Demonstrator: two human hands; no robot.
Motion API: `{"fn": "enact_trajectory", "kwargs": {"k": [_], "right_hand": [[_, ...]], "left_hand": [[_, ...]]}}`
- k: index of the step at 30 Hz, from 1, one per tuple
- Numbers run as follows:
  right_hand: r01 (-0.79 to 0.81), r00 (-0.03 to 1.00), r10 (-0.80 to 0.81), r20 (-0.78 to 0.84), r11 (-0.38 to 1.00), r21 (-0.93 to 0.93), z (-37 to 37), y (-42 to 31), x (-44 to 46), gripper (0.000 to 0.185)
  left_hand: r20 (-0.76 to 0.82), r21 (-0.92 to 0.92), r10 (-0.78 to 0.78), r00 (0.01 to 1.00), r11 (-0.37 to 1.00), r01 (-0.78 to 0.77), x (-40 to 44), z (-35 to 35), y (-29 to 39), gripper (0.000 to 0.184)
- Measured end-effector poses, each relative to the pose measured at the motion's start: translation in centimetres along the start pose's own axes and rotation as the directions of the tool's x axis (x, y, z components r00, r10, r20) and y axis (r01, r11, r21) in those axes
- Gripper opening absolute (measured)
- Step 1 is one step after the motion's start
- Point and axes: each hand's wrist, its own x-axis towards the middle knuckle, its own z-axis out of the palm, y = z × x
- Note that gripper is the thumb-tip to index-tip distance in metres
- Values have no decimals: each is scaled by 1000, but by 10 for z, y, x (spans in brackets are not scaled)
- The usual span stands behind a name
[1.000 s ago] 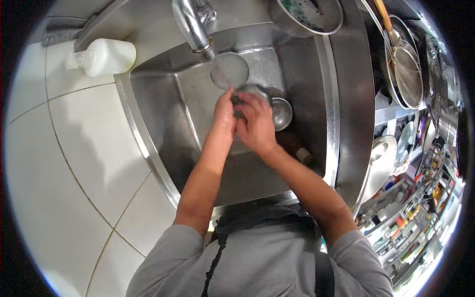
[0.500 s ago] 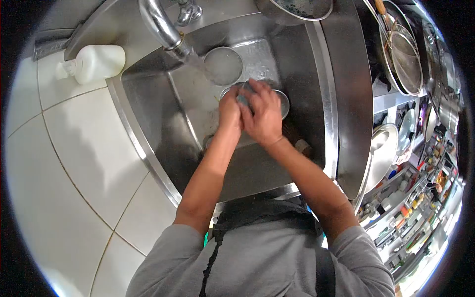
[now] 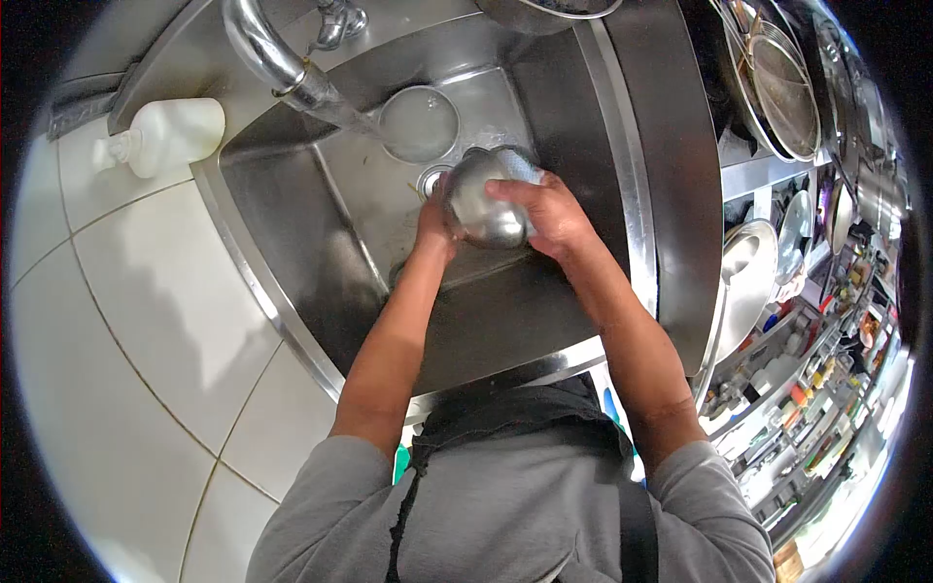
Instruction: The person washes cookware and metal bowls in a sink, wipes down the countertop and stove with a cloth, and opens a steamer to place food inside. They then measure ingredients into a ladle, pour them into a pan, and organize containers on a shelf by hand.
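A round steel bowl (image 3: pixel 484 209) is held over the sink, its rounded outside facing up. My left hand (image 3: pixel 436 222) grips its left side, the fingers partly hidden by the bowl. My right hand (image 3: pixel 552 214) is closed on its right side, with the thumb across the metal. Between my right palm and the bowl shows a pale bluish scrubbing cloth or sponge (image 3: pixel 520 167), partly hidden. Behind the bowl, a round container of cloudy water (image 3: pixel 419 124) stands on the sink floor. Water runs from the faucet (image 3: pixel 282 68) toward it.
The steel sink (image 3: pixel 330 185) has a drain (image 3: pixel 434 181) left of the bowl. A white pump bottle (image 3: pixel 175 136) lies on the tiled ledge at left. A wide pan (image 3: pixel 544 12) sits behind the sink. Strainers (image 3: pixel 785 97) and metal lids (image 3: pixel 748 277) are at right.
My hands were close together low in the sink; now they are apart around the raised bowl. The view has shifted, and the faucet appears farther left.
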Motion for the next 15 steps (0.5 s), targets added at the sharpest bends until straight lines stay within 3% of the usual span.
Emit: {"fn": "enact_trajectory", "kwargs": {"k": [1,2,3,4,5,6,7,8,9,10,11,14,15], "right_hand": [[76,997,-81,-3,943,-323,-2,4,4,39],[140,987,-162,19,779,-611,-8,12,10,40],[175,972,-228,59,529,-830,-12,17,11,40],[114,982,-184,49,360,-926,9,0,-7,46],[144,984,-154,94,361,-921,13,10,-10,47],[183,981,-126,147,358,-916,14,25,-7,48],[225,974,-99,203,355,-907,13,38,-5,50],[404,915,-126,384,303,-863,5,50,-7,52],[378,924,-38,381,241,-894,2,46,-6,50],[350,930,52,364,178,-920,-2,44,-6,47],[319,932,141,334,117,-941,-6,44,-7,46],[226,972,39,233,-435,-871,-20,44,-7,40],[179,976,-52,212,-367,-913,-21,43,-3,40]], "left_hand": [[-12,70,-21,1000,997,22,-1,-3,5,72],[-23,139,-41,999,989,43,-1,-5,9,76],[40,190,-87,995,979,78,-7,-3,13,76],[98,243,-142,985,963,114,-21,1,18,75],[151,293,-194,969,945,144,-36,6,25,75],[69,337,68,995,937,-88,-59,38,36,72],[44,380,1,999,925,-18,-53,29,39,69],[18,422,-66,998,905,52,-41,12,41,66],[-9,459,-134,991,880,123,-39,10,48,63],[-63,573,-4,998,819,40,-46,12,45,52],[-28,603,-53,998,796,59,-46,8,44,47],[31,661,-189,982,740,121,-39,-5,33,36],[21,656,-220,975,739,152,-34,-4,19,33]]}}
